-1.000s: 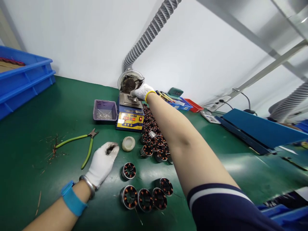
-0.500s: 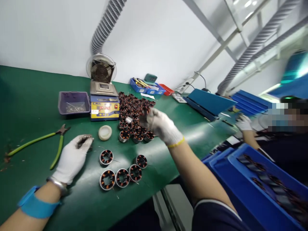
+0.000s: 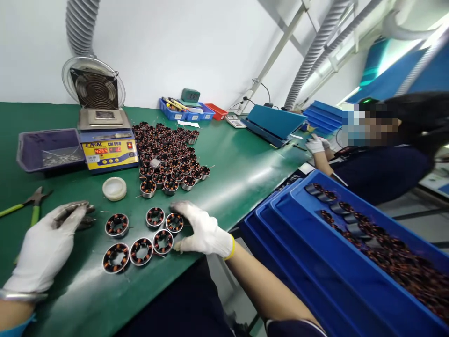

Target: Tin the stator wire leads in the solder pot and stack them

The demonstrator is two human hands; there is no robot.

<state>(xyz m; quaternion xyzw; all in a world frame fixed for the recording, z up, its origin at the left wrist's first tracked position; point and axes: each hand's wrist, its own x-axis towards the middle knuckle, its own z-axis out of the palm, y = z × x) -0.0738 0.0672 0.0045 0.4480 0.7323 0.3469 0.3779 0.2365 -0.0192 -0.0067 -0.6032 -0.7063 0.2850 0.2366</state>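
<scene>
My right hand (image 3: 201, 229), in a white glove, is spread around the right side of a small ring-shaped coil (image 3: 174, 223) on the green table. Other coils, among them one beside it (image 3: 162, 242) and one at the left (image 3: 117, 225), stand in a loose group. My left hand (image 3: 52, 238), also gloved, hovers left of the group with its fingertips together; whether anything small is between them is hidden. Behind lies a large pile of coils (image 3: 171, 150). A round white dish (image 3: 114, 188) stands between the pile and my left hand.
Green-handled pliers (image 3: 36, 201) and a purple tray (image 3: 49, 150) are at left, beside a yellow-blue soldering pot (image 3: 108, 150) with a fan (image 3: 96, 89). Blue bins (image 3: 298, 224) of coils stand at right. A co-worker's gloved hand (image 3: 315, 144) is farther back.
My right hand has come down from the pile to the near group, where one more coil now stands. The view has shifted to the right.
</scene>
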